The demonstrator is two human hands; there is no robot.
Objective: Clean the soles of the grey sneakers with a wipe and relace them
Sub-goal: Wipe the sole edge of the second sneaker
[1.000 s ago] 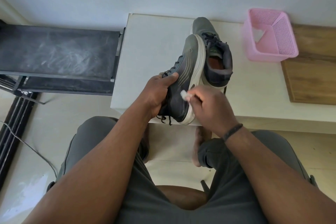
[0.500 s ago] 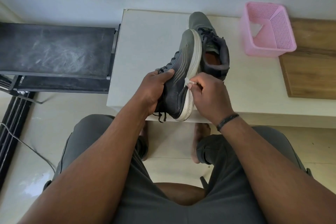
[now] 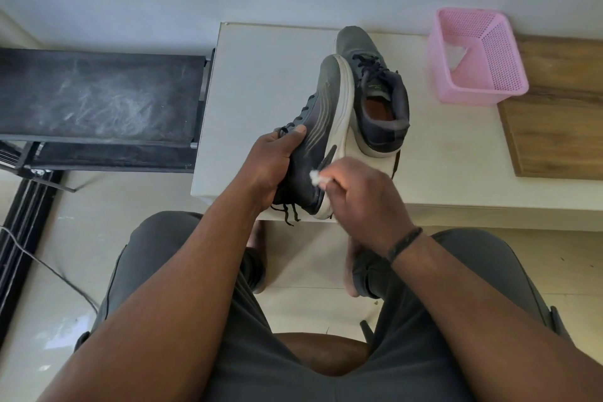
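A small crumpled white wipe (image 3: 315, 177) is pinched in the right hand (image 3: 365, 196) and has been drawn back from mid-sole to the heel end of the white midsole. The grey mesh sneaker (image 3: 321, 127), tipped on its side over the white table (image 3: 261, 81) edge, is clasped by the left hand (image 3: 274, 161). Wiping is judged unfinished; the second grey sneaker (image 3: 375, 91) stands upright just beside it.

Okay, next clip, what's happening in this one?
A seated person is cleaning a grey sneaker. The left hand grips the held sneaker on its side by the laced upper, white sole edge turned toward the right hand, which pinches a small white wipe against the heel end. The second sneaker stands upright on the white table, just behind the held one. A pink basket sits at the table's far right.
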